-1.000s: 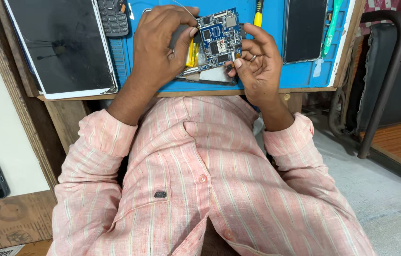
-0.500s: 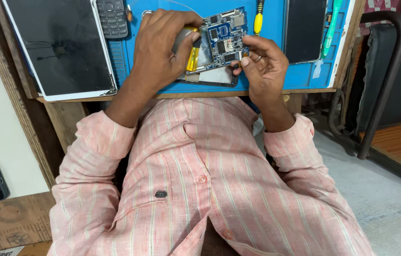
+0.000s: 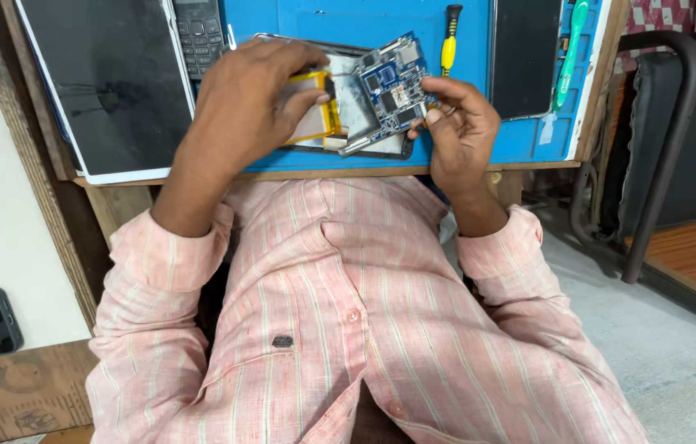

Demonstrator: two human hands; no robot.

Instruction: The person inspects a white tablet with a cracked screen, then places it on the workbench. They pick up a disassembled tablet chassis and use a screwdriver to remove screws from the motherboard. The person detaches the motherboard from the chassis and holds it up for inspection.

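Two bare hands work over a blue rubber repair mat (image 3: 520,144) that covers a wooden bench top (image 3: 339,173), seen from above past the person's pink striped shirt (image 3: 364,329). At the mat's left edge lies the largest thing on it, a big flat tablet with a dark screen and white frame (image 3: 105,82). A second dark glass panel (image 3: 526,53) lies toward the right edge. Between them, near the mat's front edge, rests an opened tablet shell with a dark rim and silver inside (image 3: 364,123). The left hand (image 3: 241,111) lies over the left half of this shell, fingers curled and pressing on a flat silver battery pack wrapped in yellow tape (image 3: 315,115), thumb against the pack's right end. The right hand (image 3: 459,131) pinches the right edge of a small blue circuit board with silver shields (image 3: 391,82) between thumb and fingertips; the board is tilted up, raised above the shell's right half, its lower edge close to the shell. Whether the board touches the shell I cannot tell. A dark keypad phone (image 3: 200,37) lies at the mat's back edge, just right of the big tablet. A yellow-handled screwdriver with a black cap (image 3: 449,41) lies just behind the right hand. A green plastic pry tool (image 3: 570,53) lies along the mat's right edge.
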